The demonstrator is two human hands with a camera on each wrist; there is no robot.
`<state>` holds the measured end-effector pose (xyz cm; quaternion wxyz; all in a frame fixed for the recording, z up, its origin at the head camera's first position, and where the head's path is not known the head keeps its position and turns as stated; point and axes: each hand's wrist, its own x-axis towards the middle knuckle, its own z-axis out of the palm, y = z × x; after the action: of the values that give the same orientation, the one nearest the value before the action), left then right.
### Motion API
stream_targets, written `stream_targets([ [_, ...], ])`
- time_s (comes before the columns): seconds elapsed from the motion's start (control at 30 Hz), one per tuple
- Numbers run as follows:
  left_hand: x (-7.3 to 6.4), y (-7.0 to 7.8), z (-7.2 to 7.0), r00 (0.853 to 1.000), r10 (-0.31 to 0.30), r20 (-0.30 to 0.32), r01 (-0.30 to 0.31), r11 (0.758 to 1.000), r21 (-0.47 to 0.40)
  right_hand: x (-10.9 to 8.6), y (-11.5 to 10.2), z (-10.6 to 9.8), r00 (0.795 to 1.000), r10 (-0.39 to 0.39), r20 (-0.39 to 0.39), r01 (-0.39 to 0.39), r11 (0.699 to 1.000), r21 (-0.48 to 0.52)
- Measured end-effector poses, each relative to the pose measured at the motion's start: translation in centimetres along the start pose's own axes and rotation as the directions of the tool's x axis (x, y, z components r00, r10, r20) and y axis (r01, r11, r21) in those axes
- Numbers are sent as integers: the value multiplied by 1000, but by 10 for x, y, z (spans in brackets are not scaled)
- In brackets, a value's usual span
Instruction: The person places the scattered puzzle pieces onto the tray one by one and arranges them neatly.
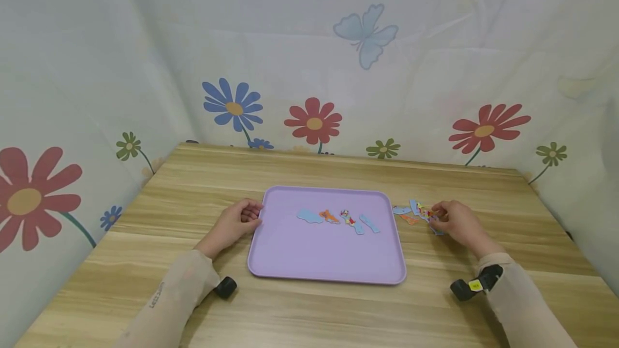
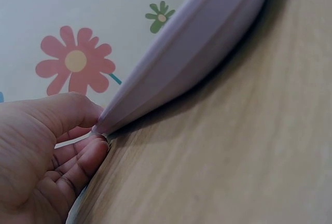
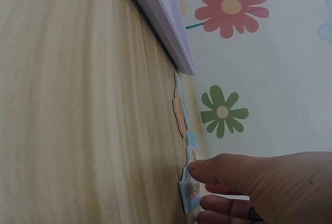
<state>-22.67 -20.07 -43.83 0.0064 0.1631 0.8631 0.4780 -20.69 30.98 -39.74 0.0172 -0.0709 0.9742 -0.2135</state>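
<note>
My left hand is at the left edge of a lilac tray; in the left wrist view its thumb and fingers pinch the tray's rim. Right of the tray, a small group of flat, irregular cardboard puzzle pieces lies on the table, blue, orange and multicoloured. My right hand is at the right end of this group, thumb and bent fingers about a colourful puzzle piece. Part of that piece is hidden by the fingers.
On the tray lie a blue piece, an orange animal-shaped piece, a multicoloured piece and a narrow blue piece. The wooden table meets a flowered cloth at the back.
</note>
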Motion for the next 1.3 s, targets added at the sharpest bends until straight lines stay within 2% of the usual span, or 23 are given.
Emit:
stream_targets([
  [0.2,0,-1,1,1000,-6,0,6,1000,9,3,-1,-2,999,-10,32,11,1000,-28],
  [0.53,1,-2,1,1000,-6,-3,6,1000,14,2,-4,-5,999,-26,37,27,998,-52],
  [0.9,1,-1,1,1000,-17,1,17,1000,10,5,-2,-3,998,11,64,-8,999,-41],
  [1.03,0,-1,0,1000,2,1,-2,1000,5,5,-2,-2,998,25,61,-22,999,-48],
  [1.3,0,-1,0,1000,-14,-1,14,1000,11,3,-4,0,999,16,30,-13,995,-95],
])
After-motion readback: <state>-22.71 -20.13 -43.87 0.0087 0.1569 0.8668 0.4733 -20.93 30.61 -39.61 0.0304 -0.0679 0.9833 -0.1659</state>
